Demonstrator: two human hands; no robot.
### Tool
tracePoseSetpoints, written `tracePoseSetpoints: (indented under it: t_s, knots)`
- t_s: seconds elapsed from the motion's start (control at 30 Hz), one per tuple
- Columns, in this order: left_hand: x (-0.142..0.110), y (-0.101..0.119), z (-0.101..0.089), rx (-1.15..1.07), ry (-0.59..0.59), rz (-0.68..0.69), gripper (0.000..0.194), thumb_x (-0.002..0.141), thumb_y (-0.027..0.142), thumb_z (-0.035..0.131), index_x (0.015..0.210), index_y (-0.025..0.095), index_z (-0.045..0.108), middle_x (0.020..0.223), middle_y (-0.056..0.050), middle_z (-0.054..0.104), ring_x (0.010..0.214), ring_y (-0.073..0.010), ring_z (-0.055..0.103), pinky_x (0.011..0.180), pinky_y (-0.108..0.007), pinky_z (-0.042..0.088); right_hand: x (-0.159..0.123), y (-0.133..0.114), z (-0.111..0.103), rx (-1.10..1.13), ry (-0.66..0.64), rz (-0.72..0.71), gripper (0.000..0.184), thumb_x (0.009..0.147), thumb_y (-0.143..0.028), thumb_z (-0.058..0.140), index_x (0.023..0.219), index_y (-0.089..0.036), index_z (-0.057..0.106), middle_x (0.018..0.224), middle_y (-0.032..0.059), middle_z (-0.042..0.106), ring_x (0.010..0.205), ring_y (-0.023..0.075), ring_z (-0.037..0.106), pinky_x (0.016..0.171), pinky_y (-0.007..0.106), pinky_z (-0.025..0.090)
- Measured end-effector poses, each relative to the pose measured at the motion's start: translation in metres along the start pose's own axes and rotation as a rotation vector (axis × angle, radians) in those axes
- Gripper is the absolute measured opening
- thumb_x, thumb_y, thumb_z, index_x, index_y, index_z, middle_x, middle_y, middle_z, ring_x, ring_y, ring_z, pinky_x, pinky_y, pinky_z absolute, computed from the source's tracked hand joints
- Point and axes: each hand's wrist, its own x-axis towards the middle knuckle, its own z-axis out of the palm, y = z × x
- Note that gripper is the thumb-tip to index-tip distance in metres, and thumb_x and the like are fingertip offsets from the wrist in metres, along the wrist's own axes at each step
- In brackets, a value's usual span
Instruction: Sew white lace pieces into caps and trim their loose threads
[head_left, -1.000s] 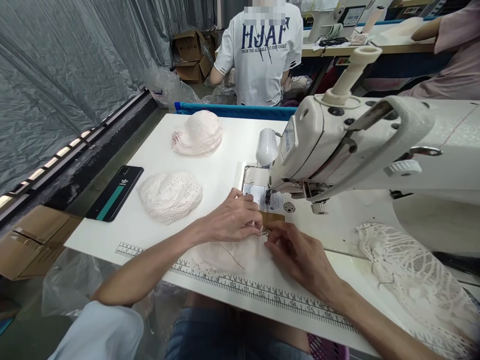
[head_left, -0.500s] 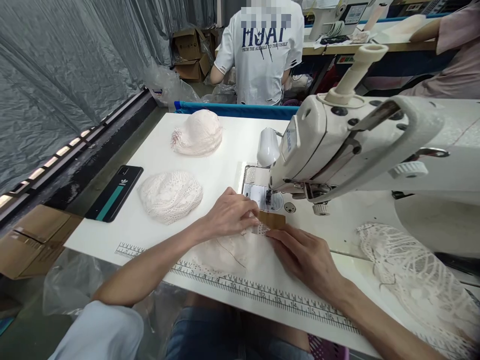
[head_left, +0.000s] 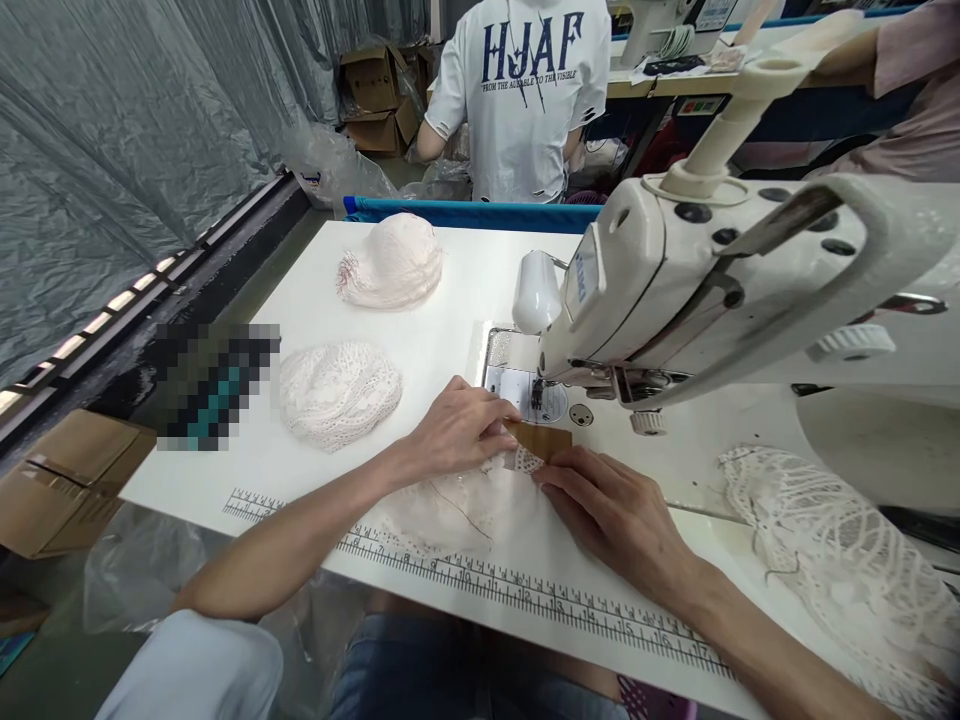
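Note:
A sheer off-white lace piece (head_left: 442,512) lies on the white sewing table (head_left: 300,300), its dotted edge stretched between my hands. My left hand (head_left: 466,430) pinches that edge between thumb and fingers, just in front of the needle plate. To the right, my right hand (head_left: 611,510) has its fingertips closed on the other end of the same edge. A flat brown strip (head_left: 544,438) lies behind the edge, between my hands and the presser foot (head_left: 537,393). The lace stands apart from the foot. My fingers hide part of the gripped edge.
The sewing machine (head_left: 645,290) fills the right side. Two bra cups, a pink one (head_left: 394,262) and a lace-covered one (head_left: 341,393), sit at the left. More lace (head_left: 832,570) lies at the right. Beyond the table sits a person in a white shirt (head_left: 532,110).
The view has shifted slightly. Both hands keep nearly the same place and grip, and a little more of the dotted lace edge shows between them.

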Motion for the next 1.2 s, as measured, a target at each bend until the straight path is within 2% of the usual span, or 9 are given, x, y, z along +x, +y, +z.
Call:
tracePoseSetpoints:
  t_s: [0.17,0.33,0.5,0.9,1.03,1.1,1.2]
  knots:
    - [0.0,0.002,0.001,0.022,0.008,-0.016,0.027,0.088,0.034,0.051,0.104,0.015,0.061,0.076,0.0,0.062,0.073,-0.0145,0.053,0.08,-0.033,0.034,0.0,0.0,0.0,-0.006,0.018,0.007,0.011,0.087,-0.016,0.051,0.09,-0.017,0.061,0.088,0.0069,0.061,0.067,0.0123,0.057,0.055,0.024,0.047]
    - [0.0,0.003,0.002,0.034,0.009,-0.015,0.028,0.088,0.034,0.049,0.106,0.016,0.06,0.078,-0.001,0.062,0.073,-0.0148,0.053,0.079,-0.033,0.034,0.002,0.001,0.0,0.044,0.027,-0.032,0.012,0.085,-0.014,0.052,0.092,-0.018,0.061,0.101,0.0085,0.064,0.086,0.0179,0.06,0.067,0.03,0.052]
    - [0.0,0.003,0.002,0.03,0.014,-0.015,0.027,0.088,0.034,0.05,0.106,0.017,0.06,0.077,-0.001,0.061,0.074,-0.0153,0.054,0.079,-0.033,0.034,0.001,0.003,-0.001,0.018,-0.008,-0.067,0.016,0.085,-0.014,0.052,0.098,-0.017,0.062,0.099,0.0072,0.068,0.08,0.0173,0.06,0.067,0.032,0.052]
    - [0.0,0.003,0.002,0.015,0.01,-0.004,0.026,0.088,0.032,0.052,0.106,0.016,0.06,0.077,-0.001,0.062,0.075,-0.0151,0.054,0.079,-0.032,0.033,0.001,0.003,-0.001,0.003,-0.042,-0.09,0.013,0.086,-0.013,0.051,0.094,-0.016,0.061,0.104,0.0087,0.068,0.082,0.0183,0.057,0.067,0.032,0.049]
    - [0.0,-0.003,0.0,0.032,0.017,0.011,0.023,0.088,0.029,0.052,0.105,0.016,0.059,0.078,0.0,0.061,0.074,-0.0143,0.054,0.078,-0.033,0.034,0.002,0.002,-0.003,0.004,-0.04,-0.101,0.012,0.085,-0.012,0.053,0.093,-0.016,0.061,0.105,0.0084,0.068,0.081,0.019,0.056,0.065,0.032,0.046]
    - [0.0,-0.007,-0.005,0.121,0.078,-0.014,0.02,0.089,0.023,0.049,0.104,0.014,0.059,0.083,-0.002,0.062,0.078,-0.0155,0.053,0.077,-0.034,0.033,0.003,0.001,-0.003,0.0,-0.023,-0.097,0.012,0.085,-0.012,0.053,0.09,-0.016,0.062,0.104,0.0078,0.068,0.08,0.0189,0.056,0.063,0.031,0.044]
    - [-0.004,-0.003,-0.012,0.353,0.268,-0.094,0.022,0.089,0.011,0.043,0.104,0.012,0.059,0.095,-0.009,0.061,0.087,-0.0203,0.052,0.076,-0.037,0.033,0.003,0.0,-0.003,-0.019,-0.003,-0.103,0.012,0.086,-0.012,0.051,0.089,-0.016,0.063,0.105,0.0076,0.068,0.08,0.0185,0.057,0.063,0.031,0.041]
